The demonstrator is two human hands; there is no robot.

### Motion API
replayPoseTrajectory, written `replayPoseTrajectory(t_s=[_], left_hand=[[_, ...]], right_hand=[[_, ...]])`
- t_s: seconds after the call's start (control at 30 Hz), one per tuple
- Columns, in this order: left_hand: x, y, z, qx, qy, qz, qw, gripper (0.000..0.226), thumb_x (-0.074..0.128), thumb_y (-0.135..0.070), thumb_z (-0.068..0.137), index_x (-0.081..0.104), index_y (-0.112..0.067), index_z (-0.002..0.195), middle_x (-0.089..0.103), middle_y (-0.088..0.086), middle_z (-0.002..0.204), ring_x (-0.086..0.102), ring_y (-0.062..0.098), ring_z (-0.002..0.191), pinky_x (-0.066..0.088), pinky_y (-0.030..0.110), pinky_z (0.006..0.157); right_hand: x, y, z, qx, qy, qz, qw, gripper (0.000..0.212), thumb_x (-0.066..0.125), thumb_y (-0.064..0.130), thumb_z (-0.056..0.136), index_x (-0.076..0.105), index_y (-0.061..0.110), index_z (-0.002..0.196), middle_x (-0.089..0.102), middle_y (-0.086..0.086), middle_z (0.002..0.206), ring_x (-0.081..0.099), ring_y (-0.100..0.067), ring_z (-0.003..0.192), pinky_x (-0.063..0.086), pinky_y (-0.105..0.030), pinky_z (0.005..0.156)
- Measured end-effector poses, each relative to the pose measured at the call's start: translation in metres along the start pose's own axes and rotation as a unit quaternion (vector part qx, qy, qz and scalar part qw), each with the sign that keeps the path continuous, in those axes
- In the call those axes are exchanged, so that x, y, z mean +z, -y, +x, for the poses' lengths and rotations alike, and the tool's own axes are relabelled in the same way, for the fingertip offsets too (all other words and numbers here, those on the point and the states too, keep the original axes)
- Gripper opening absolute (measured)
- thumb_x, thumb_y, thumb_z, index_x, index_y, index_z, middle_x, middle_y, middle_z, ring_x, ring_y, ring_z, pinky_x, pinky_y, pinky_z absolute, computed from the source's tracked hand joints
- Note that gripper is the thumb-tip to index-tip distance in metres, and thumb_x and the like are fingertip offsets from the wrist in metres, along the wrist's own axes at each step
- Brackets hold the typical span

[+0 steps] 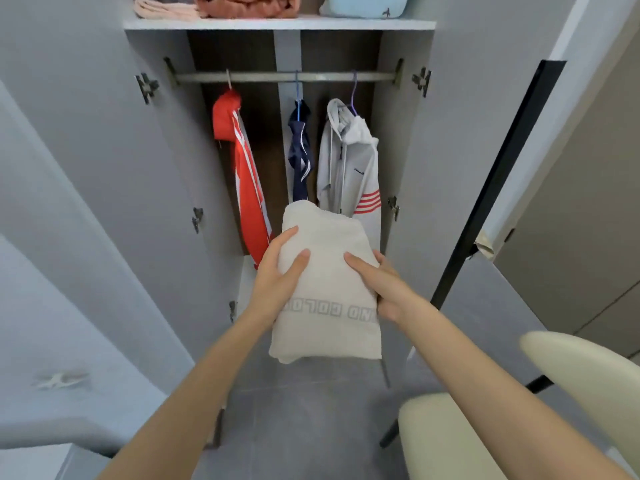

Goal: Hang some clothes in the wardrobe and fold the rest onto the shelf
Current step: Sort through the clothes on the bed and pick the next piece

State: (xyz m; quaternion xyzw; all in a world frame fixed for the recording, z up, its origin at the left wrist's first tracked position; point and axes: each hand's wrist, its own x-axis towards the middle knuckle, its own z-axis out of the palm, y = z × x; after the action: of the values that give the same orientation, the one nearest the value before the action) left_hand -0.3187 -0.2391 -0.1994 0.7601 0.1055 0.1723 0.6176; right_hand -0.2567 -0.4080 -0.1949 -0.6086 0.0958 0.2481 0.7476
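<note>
The wardrobe (408, 133) stands open with both doors swung wide, and its rail (277, 77) already carries three garments: a red jacket (242, 174) at the left, a navy piece (300, 150) in the middle and a grey hoodie (346, 161) at the right, so the hanging part looks largely done. Above, the shelf (277, 24) holds folded things: a pale pink item (162, 8), a rust-coloured one (249, 5) and a light blue one (367, 5), though its upper part is cut off, so I cannot tell how full it is. What remains is the folded white garment (325, 289), held in mid-air in front of the hanging clothes, well below the shelf. The left hand (277, 275) grasps its left edge, the right hand (381, 285) its right edge, thumbs on top and fingers tucked beneath; each grip holds the cloth. It likely needs lifting onto the shelf next.
</note>
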Motion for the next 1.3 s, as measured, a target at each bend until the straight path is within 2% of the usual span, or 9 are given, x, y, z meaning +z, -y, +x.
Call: replayPoseTrajectory(t_s=[0.27,0.47,0.57,0.7,0.8,0.9,1.03,1.17,1.3], left_hand=[[-0.045,-0.087,0.059,0.051,-0.026,-0.07,0.996,0.044,0.06,-0.032,0.094,0.047,-0.034,0.137,0.045,-0.013,0.142,0.045,0.01,0.129,0.041,0.036,0.109],[-0.064,-0.135,0.106,0.069,-0.017,-0.117,0.991,0.043,0.062,-0.032,0.093,0.049,-0.04,0.133,0.049,-0.007,0.14,0.052,0.014,0.124,0.046,0.039,0.105],[-0.066,-0.157,0.138,0.097,-0.025,-0.12,0.988,0.042,0.063,-0.032,0.092,0.049,-0.04,0.132,0.048,-0.01,0.138,0.051,0.012,0.123,0.046,0.037,0.105],[-0.064,-0.186,0.191,0.129,-0.027,-0.112,0.985,0.043,0.063,-0.031,0.092,0.049,-0.037,0.133,0.05,-0.006,0.137,0.053,0.012,0.12,0.047,0.035,0.102],[-0.06,-0.209,0.239,0.131,-0.027,-0.104,0.986,0.045,0.063,-0.032,0.093,0.048,-0.036,0.134,0.049,-0.003,0.139,0.053,0.016,0.121,0.048,0.039,0.102],[-0.053,-0.234,0.289,0.133,-0.028,-0.107,0.985,0.045,0.063,-0.033,0.093,0.048,-0.037,0.135,0.048,-0.005,0.138,0.053,0.015,0.118,0.05,0.034,0.098],[-0.056,-0.268,0.351,0.15,-0.049,-0.102,0.982,0.046,0.063,-0.031,0.092,0.049,-0.035,0.136,0.047,-0.011,0.126,0.053,0.005,0.103,0.052,0.017,0.076],[-0.078,-0.292,0.409,0.161,-0.067,-0.072,0.982,0.047,0.062,-0.032,0.093,0.047,-0.036,0.137,0.046,-0.009,0.133,0.053,0.006,0.104,0.047,0.016,0.068],[-0.108,-0.305,0.455,0.14,-0.077,-0.065,0.985,0.049,0.063,-0.034,0.092,0.046,-0.037,0.138,0.047,-0.008,0.136,0.058,0.007,0.099,0.052,0.017,0.056]], right_hand=[[0.069,0.088,-0.01,-0.233,-0.004,-0.016,0.972,0.065,0.076,0.024,0.083,0.036,0.034,0.134,0.055,0.018,0.11,0.061,-0.005,0.097,0.051,-0.013,0.055],[0.099,0.154,-0.005,-0.357,-0.007,-0.08,0.931,0.059,0.073,0.022,0.084,0.038,0.031,0.131,0.051,0.008,0.128,0.055,-0.014,0.114,0.052,-0.034,0.093],[0.111,0.188,0.007,-0.4,-0.015,-0.1,0.911,0.062,0.073,0.021,0.084,0.037,0.028,0.135,0.051,0.006,0.129,0.054,-0.015,0.116,0.049,-0.036,0.098],[0.12,0.241,0.035,-0.431,-0.001,-0.108,0.896,0.065,0.074,0.021,0.084,0.037,0.024,0.138,0.051,0.017,0.109,0.054,0.0,0.098,0.048,-0.019,0.077],[0.126,0.287,0.064,-0.436,0.01,-0.117,0.892,0.065,0.073,0.024,0.085,0.036,0.025,0.138,0.05,0.013,0.112,0.052,-0.002,0.095,0.042,-0.015,0.067],[0.133,0.336,0.096,-0.443,0.01,-0.119,0.888,0.065,0.072,0.026,0.085,0.035,0.027,0.138,0.048,0.006,0.119,0.053,-0.013,0.102,0.044,-0.019,0.069],[0.154,0.398,0.135,-0.441,0.03,-0.129,0.888,0.064,0.07,0.025,0.087,0.032,0.027,0.139,0.051,0.002,0.121,0.056,-0.017,0.102,0.047,-0.021,0.066],[0.187,0.447,0.176,-0.431,0.066,-0.142,0.888,0.064,0.066,0.023,0.089,0.029,0.028,0.142,0.052,-0.002,0.13,0.058,-0.024,0.111,0.054,-0.036,0.086],[0.231,0.481,0.215,-0.427,0.095,-0.139,0.888,0.064,0.066,0.021,0.089,0.029,0.027,0.141,0.051,0.001,0.125,0.058,-0.023,0.108,0.055,-0.034,0.079]])
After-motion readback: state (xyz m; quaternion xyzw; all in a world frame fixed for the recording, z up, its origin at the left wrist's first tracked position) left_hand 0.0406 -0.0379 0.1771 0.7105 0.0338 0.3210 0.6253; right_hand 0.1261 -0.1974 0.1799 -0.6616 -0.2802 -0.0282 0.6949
